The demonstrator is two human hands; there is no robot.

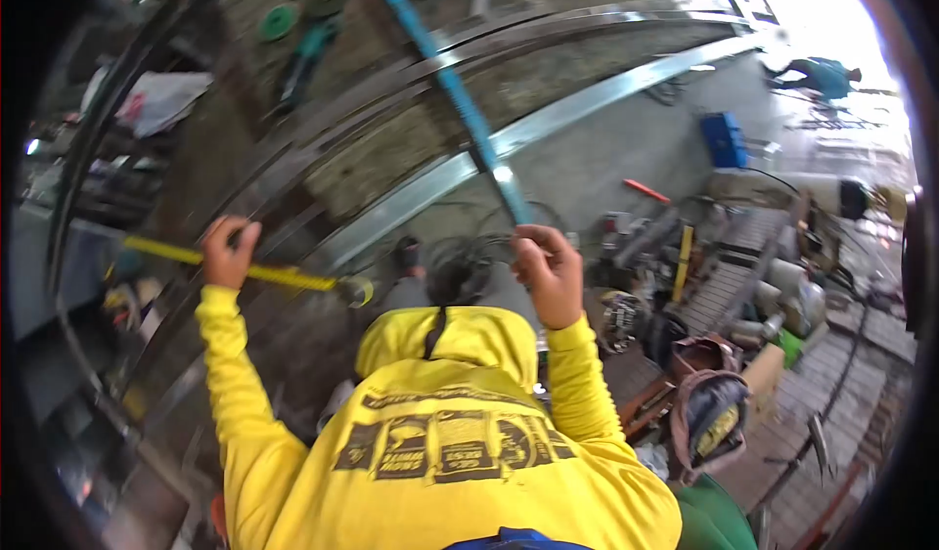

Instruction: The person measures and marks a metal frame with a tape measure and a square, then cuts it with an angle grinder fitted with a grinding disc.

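Observation:
My left hand (228, 251) is closed, thumb and fingers curled toward each other; I cannot make out anything between them. A yellow tape measure blade (289, 276) passes behind that hand, and its round case (356, 292) lies at the right end. My right hand (550, 271) grips the near end of a long, narrow blue bar (460, 100). This bar runs away from me across a shiny metal frame tube (577, 105). Motion blurs part of the picture.
A green angle grinder (311, 46) and a green disc (279, 23) lie at upper left. To the right are a blue box (723, 139), an orange-red stick (647, 191), a yellow level-like bar (683, 264) and an open bag (709, 418). Another person (827, 78) bends down far right.

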